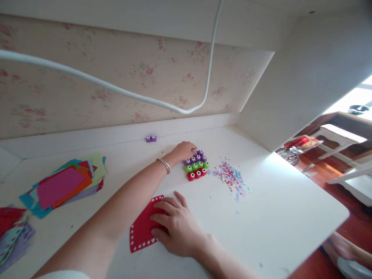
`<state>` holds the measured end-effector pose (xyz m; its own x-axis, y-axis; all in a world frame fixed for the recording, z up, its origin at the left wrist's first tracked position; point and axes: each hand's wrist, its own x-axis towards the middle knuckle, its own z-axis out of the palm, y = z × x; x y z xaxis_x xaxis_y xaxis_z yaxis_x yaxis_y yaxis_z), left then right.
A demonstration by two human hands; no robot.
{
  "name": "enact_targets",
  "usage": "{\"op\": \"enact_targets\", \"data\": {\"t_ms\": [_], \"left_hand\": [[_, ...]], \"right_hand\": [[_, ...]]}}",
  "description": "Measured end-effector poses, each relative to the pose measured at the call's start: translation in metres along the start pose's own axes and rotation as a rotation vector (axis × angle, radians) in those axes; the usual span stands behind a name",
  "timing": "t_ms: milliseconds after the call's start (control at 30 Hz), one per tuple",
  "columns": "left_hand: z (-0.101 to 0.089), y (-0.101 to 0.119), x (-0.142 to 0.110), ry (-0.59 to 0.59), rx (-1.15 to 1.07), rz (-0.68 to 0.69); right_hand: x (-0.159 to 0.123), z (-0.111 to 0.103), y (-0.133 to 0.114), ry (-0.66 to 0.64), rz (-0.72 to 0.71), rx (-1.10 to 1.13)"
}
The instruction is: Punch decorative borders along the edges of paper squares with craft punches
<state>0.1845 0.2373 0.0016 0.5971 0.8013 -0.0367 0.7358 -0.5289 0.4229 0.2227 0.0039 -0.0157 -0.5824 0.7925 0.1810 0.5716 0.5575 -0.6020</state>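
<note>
My left hand (186, 150), with a bracelet at the wrist, reaches across to the back of a block of small craft punches. Its fingers are closed on one purple craft punch (193, 150) at the back left corner; the fingertips are partly hidden. In front of that one stand more purple punches (198, 158), then a row of green punches (195, 167) and a row of red punches (198, 174). Fingers spread, my right hand (177, 223) lies flat on a red sheet of paper (141, 224), whose edges have punched star and heart holes.
Tiny paper confetti (231, 176) is scattered right of the punches. Two purple punches (151, 138) stand near the wall. A stack of coloured paper (62, 186) and a pile of punched sheets (14, 232) lie left. A white cable (128, 93) hangs in front. Someone's leg shows lower right.
</note>
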Motion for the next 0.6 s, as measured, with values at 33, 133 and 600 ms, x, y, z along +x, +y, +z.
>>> {"op": "enact_targets", "data": {"t_ms": [33, 133, 600], "left_hand": [[0.002, 0.0, 0.002, -0.004, 0.006, -0.002], [0.006, 0.001, 0.004, 0.0, 0.015, 0.0], [-0.025, -0.051, -0.03, 0.245, 0.263, -0.13]], "right_hand": [[0.0, 0.0, 0.0, -0.001, -0.002, -0.001], [0.001, 0.0, 0.0, -0.001, -0.006, -0.01], [-0.001, -0.002, -0.002, -0.009, -0.004, -0.014]]}}
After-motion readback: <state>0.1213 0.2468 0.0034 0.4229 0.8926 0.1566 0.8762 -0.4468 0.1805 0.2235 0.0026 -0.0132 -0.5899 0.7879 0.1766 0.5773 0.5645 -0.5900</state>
